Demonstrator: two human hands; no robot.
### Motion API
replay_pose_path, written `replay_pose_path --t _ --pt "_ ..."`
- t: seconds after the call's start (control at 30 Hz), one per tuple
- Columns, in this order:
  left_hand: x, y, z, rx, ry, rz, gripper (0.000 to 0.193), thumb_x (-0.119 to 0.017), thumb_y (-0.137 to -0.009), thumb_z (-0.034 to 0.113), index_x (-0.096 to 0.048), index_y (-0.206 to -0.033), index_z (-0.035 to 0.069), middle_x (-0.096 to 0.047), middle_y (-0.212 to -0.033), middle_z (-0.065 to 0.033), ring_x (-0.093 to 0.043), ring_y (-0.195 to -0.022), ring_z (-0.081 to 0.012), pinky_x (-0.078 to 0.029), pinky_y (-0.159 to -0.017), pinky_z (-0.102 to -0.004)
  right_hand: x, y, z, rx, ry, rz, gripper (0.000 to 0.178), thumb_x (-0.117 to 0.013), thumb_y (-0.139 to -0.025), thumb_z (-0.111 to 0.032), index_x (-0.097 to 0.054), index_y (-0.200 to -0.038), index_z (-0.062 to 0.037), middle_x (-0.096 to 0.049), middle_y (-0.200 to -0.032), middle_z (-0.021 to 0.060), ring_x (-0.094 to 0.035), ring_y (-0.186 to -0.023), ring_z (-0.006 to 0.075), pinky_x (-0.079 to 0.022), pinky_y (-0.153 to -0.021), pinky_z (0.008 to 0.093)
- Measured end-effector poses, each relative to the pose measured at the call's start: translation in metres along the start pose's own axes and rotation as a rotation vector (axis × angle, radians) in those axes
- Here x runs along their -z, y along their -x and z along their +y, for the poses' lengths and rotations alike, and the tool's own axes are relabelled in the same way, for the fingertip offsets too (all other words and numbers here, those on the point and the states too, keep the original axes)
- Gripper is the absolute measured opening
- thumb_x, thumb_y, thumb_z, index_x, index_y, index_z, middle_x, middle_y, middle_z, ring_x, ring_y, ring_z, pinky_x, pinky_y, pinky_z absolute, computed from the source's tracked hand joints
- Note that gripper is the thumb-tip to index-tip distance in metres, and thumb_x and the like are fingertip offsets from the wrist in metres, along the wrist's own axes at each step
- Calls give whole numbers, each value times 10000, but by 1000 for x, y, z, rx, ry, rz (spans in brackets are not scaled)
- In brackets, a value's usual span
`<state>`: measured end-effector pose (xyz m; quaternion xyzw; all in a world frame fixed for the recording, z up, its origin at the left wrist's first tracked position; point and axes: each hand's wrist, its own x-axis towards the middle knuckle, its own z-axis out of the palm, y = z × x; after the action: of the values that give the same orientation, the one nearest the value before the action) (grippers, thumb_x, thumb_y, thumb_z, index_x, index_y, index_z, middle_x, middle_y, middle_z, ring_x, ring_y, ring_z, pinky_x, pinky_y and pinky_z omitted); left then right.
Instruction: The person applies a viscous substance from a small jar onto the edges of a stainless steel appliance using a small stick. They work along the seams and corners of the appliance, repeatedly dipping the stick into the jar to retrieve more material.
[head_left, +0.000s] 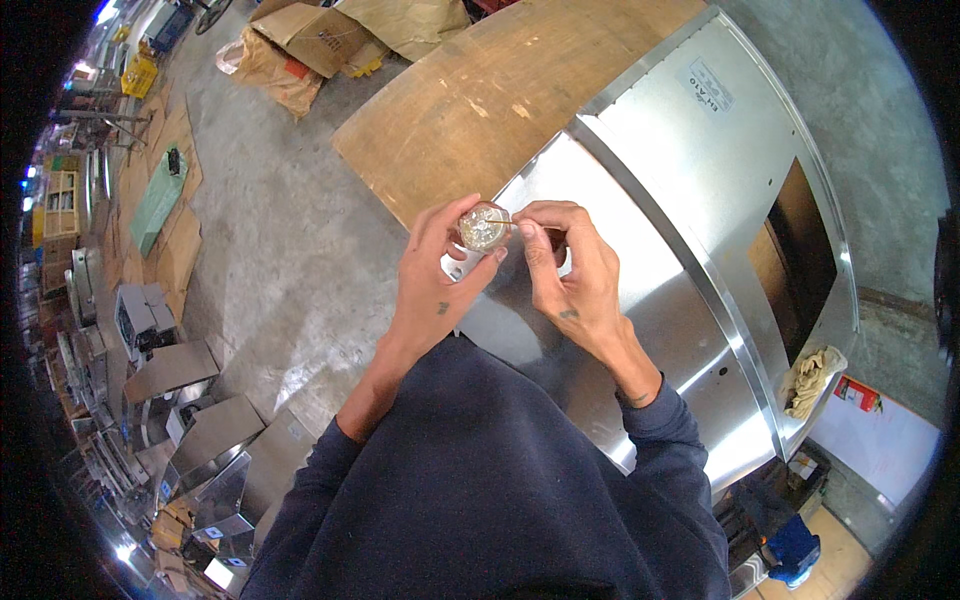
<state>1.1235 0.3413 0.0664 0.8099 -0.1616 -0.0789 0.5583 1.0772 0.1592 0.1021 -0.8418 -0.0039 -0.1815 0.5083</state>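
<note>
My left hand is wrapped round a small round container, held up in front of my chest. Its top is turned toward me, and a pale, glossy content shows inside. Between the thumb and fingers of my right hand is a thin brownish stick. The far end of the stick reaches over the container's mouth; whether it touches the content I cannot tell. Below both hands lies a large shiny sheet-metal panel, apart from the fingers.
Beyond the panel is a wooden board. A rectangular cutout opens in the metal on the right, with a cream cloth near it. Cardboard boxes lie at the back; folded metal parts stand on the floor at left.
</note>
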Motion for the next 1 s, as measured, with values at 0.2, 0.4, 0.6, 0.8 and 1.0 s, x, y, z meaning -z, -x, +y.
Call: replay_pose_path --t 0.2,0.4,0.6,0.8,1.0 --pt "-1 2 1 -56 -37 -12 667 -878 -875 27 -625 -1490 81 -649 -1416 -120 -693 -1158 -213 -583 -868 -318 -7 1 6 91 59 -12 88 -701 -1033 -16 -674 -1110 17 -738 -1065 172 -725 -778 248 -585 -673 363" --pt "-2 3 1 -29 -33 -9 665 -869 -882 47 -617 -1497 80 -640 -1407 -122 -687 -1133 -214 -583 -862 -326 0 1 2 47 14 42 84 -687 -1058 -28 -649 -1119 16 -746 -1059 148 -679 -758 164 -552 -662 305" --pt "-4 8 -15 38 35 11 643 -854 -914 71 -602 -1505 56 -626 -1402 -133 -683 -1136 -209 -593 -867 -329 50 -44 25 -3 -61 415 111 -639 -1106 -99 -593 -1102 2 -730 -999 89 -580 -761 93 -498 -703 274" --pt "1 17 -26 24 13 -2 640 -825 -944 33 -569 -1531 42 -627 -1424 -123 -674 -1127 -178 -618 -835 -290 109 -124 115 -94 -73 703 232 -585 -1134 -210 -577 -1077 15 -710 -969 118 -600 -806 131 -505 -770 293" --pt "3 24 -34 92 101 46 634 -852 -918 44 -606 -1503 58 -636 -1398 -102 -641 -1074 -159 -558 -819 -294 110 -154 186 -272 -104 646 230 -619 -1091 -198 -593 -1069 30 -701 -965 144 -639 -854 192 -536 -820 337"
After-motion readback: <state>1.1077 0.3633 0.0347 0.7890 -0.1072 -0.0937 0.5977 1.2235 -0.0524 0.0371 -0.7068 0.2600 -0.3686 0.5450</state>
